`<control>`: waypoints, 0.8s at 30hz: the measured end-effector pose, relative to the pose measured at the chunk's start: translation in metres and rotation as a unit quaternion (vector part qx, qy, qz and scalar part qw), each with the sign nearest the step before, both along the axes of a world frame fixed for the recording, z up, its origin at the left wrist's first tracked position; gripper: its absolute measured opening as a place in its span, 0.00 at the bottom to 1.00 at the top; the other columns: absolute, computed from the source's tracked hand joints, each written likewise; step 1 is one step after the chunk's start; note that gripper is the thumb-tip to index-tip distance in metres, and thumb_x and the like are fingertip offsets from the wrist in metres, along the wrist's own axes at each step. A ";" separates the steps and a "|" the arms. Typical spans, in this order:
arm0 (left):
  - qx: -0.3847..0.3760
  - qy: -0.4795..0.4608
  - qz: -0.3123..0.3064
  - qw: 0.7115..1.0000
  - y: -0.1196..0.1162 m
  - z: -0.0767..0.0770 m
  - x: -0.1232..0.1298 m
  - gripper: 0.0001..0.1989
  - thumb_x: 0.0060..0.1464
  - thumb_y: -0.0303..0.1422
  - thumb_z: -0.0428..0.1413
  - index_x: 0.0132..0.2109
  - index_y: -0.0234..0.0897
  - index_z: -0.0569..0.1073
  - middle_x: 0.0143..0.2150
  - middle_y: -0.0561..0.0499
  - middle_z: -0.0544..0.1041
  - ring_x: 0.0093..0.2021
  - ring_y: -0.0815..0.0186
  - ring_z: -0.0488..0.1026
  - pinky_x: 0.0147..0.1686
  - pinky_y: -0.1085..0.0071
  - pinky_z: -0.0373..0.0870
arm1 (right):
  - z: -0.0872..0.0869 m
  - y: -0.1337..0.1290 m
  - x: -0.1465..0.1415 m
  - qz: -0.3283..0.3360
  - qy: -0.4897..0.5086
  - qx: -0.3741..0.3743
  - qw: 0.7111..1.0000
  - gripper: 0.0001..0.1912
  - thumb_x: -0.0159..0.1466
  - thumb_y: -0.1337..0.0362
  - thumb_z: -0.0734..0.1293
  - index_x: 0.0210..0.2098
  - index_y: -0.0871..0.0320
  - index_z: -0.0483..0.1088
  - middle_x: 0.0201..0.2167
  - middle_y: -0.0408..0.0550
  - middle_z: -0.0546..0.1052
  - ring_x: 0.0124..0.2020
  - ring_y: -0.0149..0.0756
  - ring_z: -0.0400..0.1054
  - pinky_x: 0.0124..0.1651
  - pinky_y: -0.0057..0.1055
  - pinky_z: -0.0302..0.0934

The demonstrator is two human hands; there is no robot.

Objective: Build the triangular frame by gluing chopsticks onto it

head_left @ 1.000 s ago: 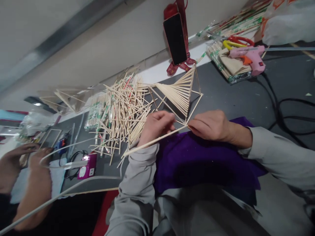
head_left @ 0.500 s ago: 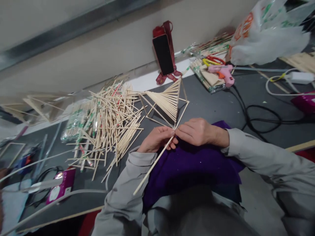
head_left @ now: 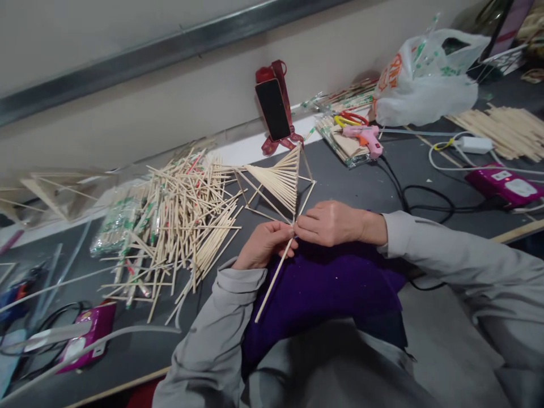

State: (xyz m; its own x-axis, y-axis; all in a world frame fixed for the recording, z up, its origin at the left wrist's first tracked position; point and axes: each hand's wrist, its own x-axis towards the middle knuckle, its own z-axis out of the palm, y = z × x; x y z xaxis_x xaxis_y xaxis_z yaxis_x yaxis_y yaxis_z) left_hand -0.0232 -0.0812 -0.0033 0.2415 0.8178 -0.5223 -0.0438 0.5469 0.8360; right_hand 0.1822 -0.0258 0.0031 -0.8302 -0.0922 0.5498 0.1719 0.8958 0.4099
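A frame of thin wooden sticks (head_left: 278, 184), with a fan of close-set sticks twisting across it, rests on the dark table ahead of my hands. At its near corner my left hand (head_left: 264, 242) pinches with thumb and fingers. My right hand (head_left: 331, 224) is closed on the same corner from the right, its fingertips touching those of the left. From this corner a long wooden stick (head_left: 272, 289) sticks out toward my body, over the purple cloth (head_left: 335, 289) on my lap. The exact joint between my fingertips is hidden.
Loose sticks (head_left: 182, 221) lie heaped on the left. A pink glue gun (head_left: 368, 139) sits on packaged sticks at the back right. Behind the frame, a phone (head_left: 274, 110) leans on a red bottle (head_left: 264, 74). A white plastic bag (head_left: 425, 90) and magenta box (head_left: 505, 184) stand right.
The view has swung a little to the right. The protruding stick now points more steeply toward my body, its free end moved rightward. Both hands keep their pinch on the corner.
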 end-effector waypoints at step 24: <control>-0.004 -0.111 0.040 0.993 -0.009 -0.015 0.018 0.13 0.45 0.35 0.65 0.29 0.34 0.68 0.19 0.56 0.72 0.14 0.77 0.64 0.16 0.81 0.56 | 0.047 0.162 0.067 -0.457 0.012 -0.211 0.864 0.17 0.71 0.64 0.56 0.45 0.67 0.74 0.40 0.61 0.78 0.37 0.35 0.67 0.35 0.32 0.50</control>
State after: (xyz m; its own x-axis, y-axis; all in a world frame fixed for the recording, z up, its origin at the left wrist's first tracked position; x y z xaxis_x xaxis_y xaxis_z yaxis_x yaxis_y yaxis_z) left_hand -0.0051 -0.0903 -0.0180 0.2855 0.8346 -0.4710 -0.2694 0.5416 0.7963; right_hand 0.2496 0.1357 0.0500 -0.4378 0.8091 0.3920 0.8907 0.4497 0.0665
